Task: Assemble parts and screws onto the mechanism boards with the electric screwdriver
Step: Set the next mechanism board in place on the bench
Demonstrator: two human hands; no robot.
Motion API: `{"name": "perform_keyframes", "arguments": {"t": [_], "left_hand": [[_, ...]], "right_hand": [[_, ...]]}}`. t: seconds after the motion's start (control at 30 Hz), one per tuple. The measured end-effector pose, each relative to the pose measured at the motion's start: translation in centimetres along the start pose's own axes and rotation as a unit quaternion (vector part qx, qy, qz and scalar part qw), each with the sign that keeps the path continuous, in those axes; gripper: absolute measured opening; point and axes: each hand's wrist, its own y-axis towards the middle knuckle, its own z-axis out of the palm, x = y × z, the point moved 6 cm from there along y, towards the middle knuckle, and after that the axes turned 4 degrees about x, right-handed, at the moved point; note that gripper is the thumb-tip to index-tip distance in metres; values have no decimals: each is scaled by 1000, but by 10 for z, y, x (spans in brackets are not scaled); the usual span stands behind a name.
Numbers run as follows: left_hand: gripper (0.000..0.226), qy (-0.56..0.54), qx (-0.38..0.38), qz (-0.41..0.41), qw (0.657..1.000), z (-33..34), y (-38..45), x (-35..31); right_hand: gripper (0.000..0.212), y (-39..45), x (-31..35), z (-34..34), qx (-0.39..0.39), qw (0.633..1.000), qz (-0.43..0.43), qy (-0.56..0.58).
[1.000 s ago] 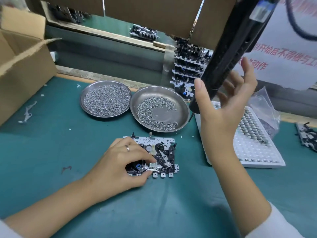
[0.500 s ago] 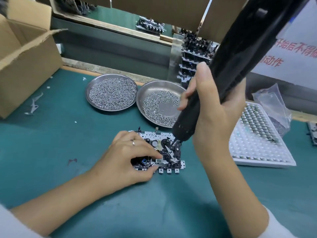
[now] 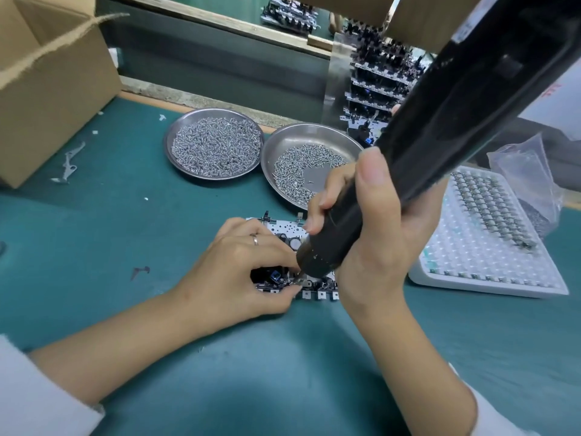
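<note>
Green matting (image 3: 157, 234) covers my bench; two steel dishes (image 3: 217, 176) of screws sit behind the mechanism board (image 3: 284, 229). My left hand (image 3: 239, 272) pinches the board's near edge; my right hand (image 3: 374, 234) grips the electric screwdriver (image 3: 440, 136), tip on the board.

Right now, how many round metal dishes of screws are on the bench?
2. The fuller left dish sits near the cardboard box; the right dish, touching it, is partly hidden behind the electric screwdriver. None others visible.
</note>
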Motion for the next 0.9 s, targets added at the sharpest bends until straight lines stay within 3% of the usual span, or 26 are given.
{"name": "perform_keyframes", "arguments": {"t": [0.9], "left_hand": [[13, -8, -11, 17, 1000, -2, 1, -3]], "right_hand": [[34, -2, -3, -3, 0, 1000, -12, 1]]}}
